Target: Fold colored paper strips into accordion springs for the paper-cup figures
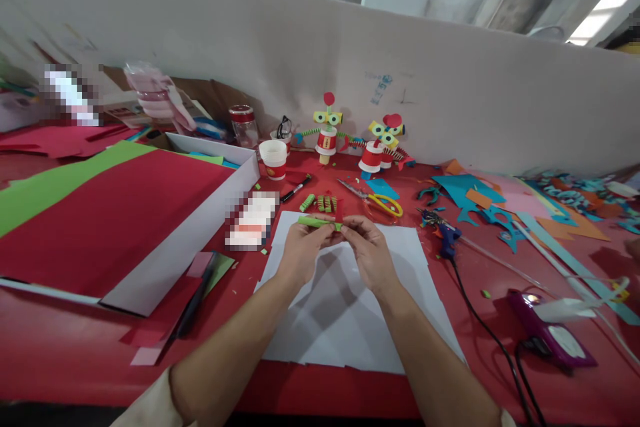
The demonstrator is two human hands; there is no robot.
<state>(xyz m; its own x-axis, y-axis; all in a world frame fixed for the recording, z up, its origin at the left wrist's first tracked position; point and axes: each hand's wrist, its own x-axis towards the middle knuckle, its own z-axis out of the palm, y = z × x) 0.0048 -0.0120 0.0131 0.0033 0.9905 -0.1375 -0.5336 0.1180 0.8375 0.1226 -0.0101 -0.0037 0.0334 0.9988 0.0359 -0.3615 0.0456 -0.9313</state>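
Observation:
Both hands meet above the far part of a white paper sheet (pixel 350 320). My left hand (pixel 306 250) is closed on a green paper strip (pixel 311 221), which looks folded or rolled. The fingers of my right hand (pixel 369 250) pinch the strip's right end. Just beyond the hands lie several small folded green-and-red paper springs (pixel 327 203) and a red paper piece (pixel 340 208). Scissors with yellow handles (pixel 383 203) rest open behind my right hand. A black marker (pixel 296 188) lies behind my left hand.
Two paper-cup figures (pixel 327 141) stand against the white partition (pixel 280 47). At left is a box (pixel 185 247) with red and green paper on it. Paper cups (pixel 273 161) stand behind. A blue glue gun (pixel 449 240) with a cord and a purple device (pixel 550 333) occupy the right.

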